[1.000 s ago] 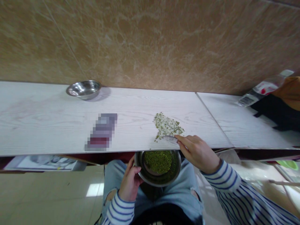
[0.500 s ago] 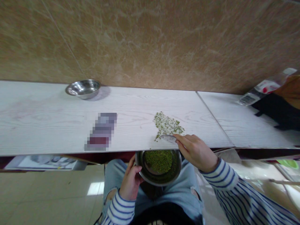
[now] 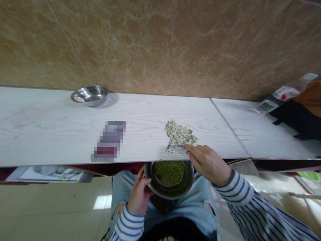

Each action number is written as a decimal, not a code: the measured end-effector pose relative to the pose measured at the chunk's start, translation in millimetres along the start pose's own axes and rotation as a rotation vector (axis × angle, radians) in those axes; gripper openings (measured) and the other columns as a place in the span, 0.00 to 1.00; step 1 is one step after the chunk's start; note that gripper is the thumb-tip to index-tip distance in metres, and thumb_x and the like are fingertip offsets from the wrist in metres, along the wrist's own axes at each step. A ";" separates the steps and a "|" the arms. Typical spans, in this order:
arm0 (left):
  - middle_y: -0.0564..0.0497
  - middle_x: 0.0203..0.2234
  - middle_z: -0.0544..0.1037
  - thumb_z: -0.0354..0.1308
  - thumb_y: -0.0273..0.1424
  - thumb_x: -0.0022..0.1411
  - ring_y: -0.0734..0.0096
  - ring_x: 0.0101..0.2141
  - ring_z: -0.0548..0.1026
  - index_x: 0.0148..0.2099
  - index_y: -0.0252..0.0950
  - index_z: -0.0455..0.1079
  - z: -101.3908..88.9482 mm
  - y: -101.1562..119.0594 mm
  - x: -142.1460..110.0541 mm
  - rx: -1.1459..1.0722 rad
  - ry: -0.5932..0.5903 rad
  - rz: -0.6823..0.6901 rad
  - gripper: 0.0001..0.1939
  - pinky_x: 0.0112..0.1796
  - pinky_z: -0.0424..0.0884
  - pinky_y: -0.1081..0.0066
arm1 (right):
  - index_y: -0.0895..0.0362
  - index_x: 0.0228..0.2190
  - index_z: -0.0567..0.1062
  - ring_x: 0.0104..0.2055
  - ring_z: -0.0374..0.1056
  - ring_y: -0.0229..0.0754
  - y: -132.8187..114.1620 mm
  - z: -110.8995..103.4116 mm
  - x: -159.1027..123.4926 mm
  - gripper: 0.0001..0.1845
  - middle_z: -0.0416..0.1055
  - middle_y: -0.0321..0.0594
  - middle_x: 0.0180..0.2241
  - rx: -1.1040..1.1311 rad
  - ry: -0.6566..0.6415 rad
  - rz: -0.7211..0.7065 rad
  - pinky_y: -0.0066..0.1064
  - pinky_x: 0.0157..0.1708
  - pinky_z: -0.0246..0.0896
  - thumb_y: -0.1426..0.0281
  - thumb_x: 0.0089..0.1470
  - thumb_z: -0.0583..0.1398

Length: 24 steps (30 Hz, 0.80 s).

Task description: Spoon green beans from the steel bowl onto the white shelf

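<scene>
Head view: the left hand (image 3: 139, 193) gripped the bowl (image 3: 170, 193), the right hand (image 3: 209, 164) pinched a greyish tool (image 3: 179, 149) beside grains (image 3: 180, 134), seemingly for scraping, which called for a steady bowl.

Pixelation masks an oblong item (image 3: 109, 140) near the bench's front edge (image 3: 140, 160), which hides part of the held bowl (image 3: 173, 193); the right hand (image 3: 209, 164) partly hides a tool (image 3: 179, 149).

Blue-and-white striped sleeves (image 3: 242, 190), ripped light-blue jeans (image 3: 200, 201)
</scene>
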<state>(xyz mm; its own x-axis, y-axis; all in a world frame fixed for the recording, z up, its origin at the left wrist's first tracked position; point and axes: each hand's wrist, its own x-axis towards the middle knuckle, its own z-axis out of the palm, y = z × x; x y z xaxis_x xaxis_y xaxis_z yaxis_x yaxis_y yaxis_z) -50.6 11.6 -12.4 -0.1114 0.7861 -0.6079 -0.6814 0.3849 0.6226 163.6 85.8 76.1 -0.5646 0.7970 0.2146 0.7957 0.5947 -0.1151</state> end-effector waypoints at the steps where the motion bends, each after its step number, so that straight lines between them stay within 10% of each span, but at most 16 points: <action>1: 0.52 0.35 0.74 0.56 0.27 0.43 0.70 0.31 0.70 0.49 0.41 0.65 0.1 -0.1 0.0 -0.003 -0.001 0.000 0.26 0.27 0.68 0.71 | 0.61 0.49 0.65 0.33 0.65 0.39 -0.9 -0.1 0.5 0.18 0.71 0.43 0.30 0.001 0.001 0.001 0.34 0.36 0.59 0.73 0.57 0.48; 24: 0.53 0.35 0.73 0.56 0.26 0.45 0.72 0.30 0.69 0.49 0.42 0.64 -1.4 -0.2 2.0 -0.018 -0.024 -0.013 0.26 0.28 0.68 0.73 | 0.62 0.48 0.65 0.33 0.66 0.40 1.8 3.8 3.4 0.18 0.72 0.43 0.30 -0.032 0.028 0.069 0.32 0.37 0.58 0.73 0.57 0.48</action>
<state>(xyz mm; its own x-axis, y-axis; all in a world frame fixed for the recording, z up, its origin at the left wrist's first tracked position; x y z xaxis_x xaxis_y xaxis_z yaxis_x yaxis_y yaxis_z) -51.7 12.4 -14.4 -0.0853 0.7928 -0.6034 -0.6957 0.3862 0.6057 162.2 90.0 72.9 -0.5020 0.8324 0.2346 0.8393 0.5343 -0.1000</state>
